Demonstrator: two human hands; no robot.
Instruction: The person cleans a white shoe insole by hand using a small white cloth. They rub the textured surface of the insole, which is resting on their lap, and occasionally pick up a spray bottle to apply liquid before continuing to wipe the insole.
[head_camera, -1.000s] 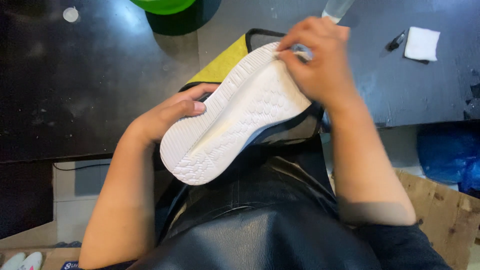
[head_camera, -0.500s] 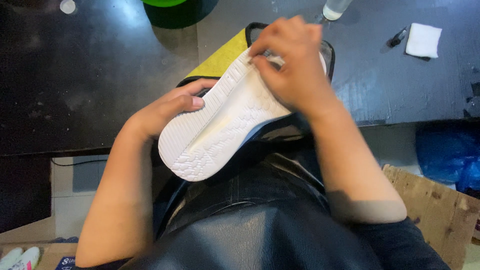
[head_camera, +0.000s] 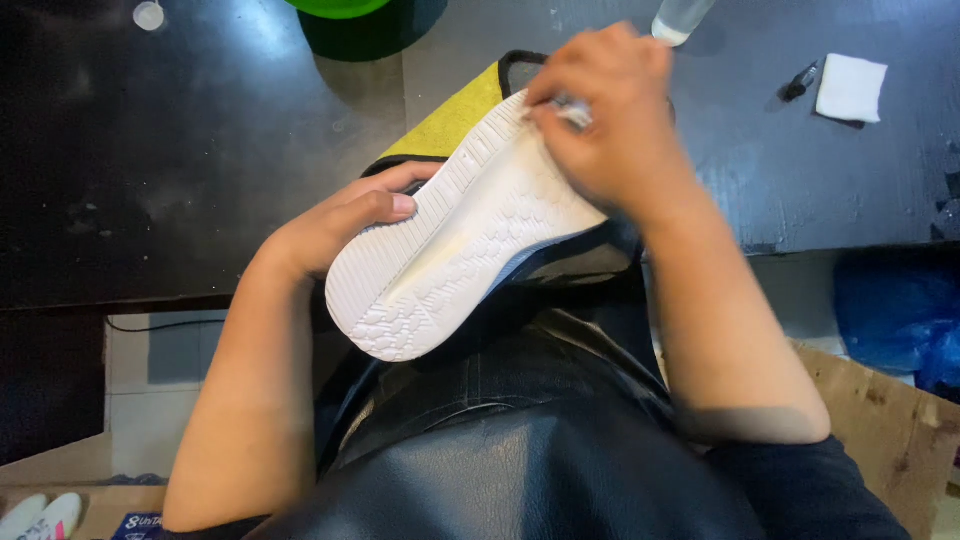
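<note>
Between both hands lies the shoe (head_camera: 470, 250): left hand (head_camera: 340, 225) grips it, right hand (head_camera: 610, 120) seemingly pinches something small.

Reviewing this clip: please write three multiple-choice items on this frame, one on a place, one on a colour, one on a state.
1. Where does the folded white cloth lie?
A. on the dark table, at the upper right
B. on the person's lap
C. under the shoe

2. What colour is the sole of the shoe?
A. black
B. white
C. red

3. How is the shoe held?
A. sole down on the table
B. hanging by its laces
C. sole up, the left hand gripping its side

Answers:
1. A, since the cloth sits on the dark table beside a small dark object, away from both hands.
2. B, since the patterned tread facing the camera is white.
3. C, since the tread faces up over the lap while the right hand presses something small and pale at the toe end.
</note>
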